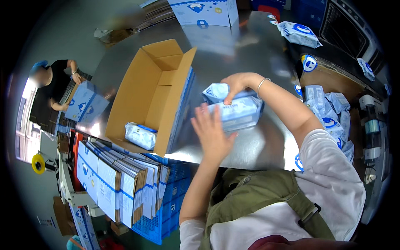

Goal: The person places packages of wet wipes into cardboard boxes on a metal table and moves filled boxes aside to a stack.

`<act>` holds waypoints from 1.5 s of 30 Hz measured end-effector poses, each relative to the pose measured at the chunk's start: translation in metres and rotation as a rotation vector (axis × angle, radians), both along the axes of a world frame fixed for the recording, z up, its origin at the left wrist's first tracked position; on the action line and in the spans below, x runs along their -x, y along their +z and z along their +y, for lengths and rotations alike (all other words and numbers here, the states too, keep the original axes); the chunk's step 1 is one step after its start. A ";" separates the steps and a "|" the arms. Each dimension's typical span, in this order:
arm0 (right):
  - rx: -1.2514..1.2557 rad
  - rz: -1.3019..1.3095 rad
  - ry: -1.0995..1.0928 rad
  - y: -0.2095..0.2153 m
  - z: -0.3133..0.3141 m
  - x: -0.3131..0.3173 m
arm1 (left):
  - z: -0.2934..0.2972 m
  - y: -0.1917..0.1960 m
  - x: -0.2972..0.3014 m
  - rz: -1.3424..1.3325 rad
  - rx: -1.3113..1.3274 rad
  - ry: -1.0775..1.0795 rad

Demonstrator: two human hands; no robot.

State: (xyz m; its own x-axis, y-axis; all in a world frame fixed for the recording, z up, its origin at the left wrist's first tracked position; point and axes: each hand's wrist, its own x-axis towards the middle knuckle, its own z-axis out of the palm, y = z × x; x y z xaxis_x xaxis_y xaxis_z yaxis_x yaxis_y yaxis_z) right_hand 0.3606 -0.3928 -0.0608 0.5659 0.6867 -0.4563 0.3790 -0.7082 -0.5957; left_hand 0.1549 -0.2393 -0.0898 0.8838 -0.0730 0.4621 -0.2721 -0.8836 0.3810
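On the steel table, two soft white and blue packs of wipes (239, 112) lie close against each other in front of me. My right hand (241, 84) reaches over them from above, its thumb pressed on the near pack and its fingers curled behind the far pack (216, 92). My left hand (213, 132) lies with spread fingers against the left end of the near pack, not wrapped round it. Left of my hands is an open cardboard box (139, 89), tilted in view, its flaps spread. One pack of wipes (141, 135) lies inside at its near end.
Flattened cartons (110, 177) stand in a blue crate (171, 204) at the left. More packs (329, 110) fill a carton at the right. A single pack (299, 34) and a closed box (204, 11) are farther back. Another person (56, 85) handles a box at far left.
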 end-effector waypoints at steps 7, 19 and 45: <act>-0.085 -0.065 0.158 -0.016 0.008 0.054 | 0.019 -0.004 0.012 0.241 -0.211 -0.086; -0.516 -0.591 -0.152 -0.147 -0.072 0.052 | -0.007 0.022 -0.031 0.218 -0.203 -0.246; 0.087 -0.630 -0.665 0.038 -0.223 -0.197 | -0.029 0.024 -0.059 0.290 -0.175 -0.218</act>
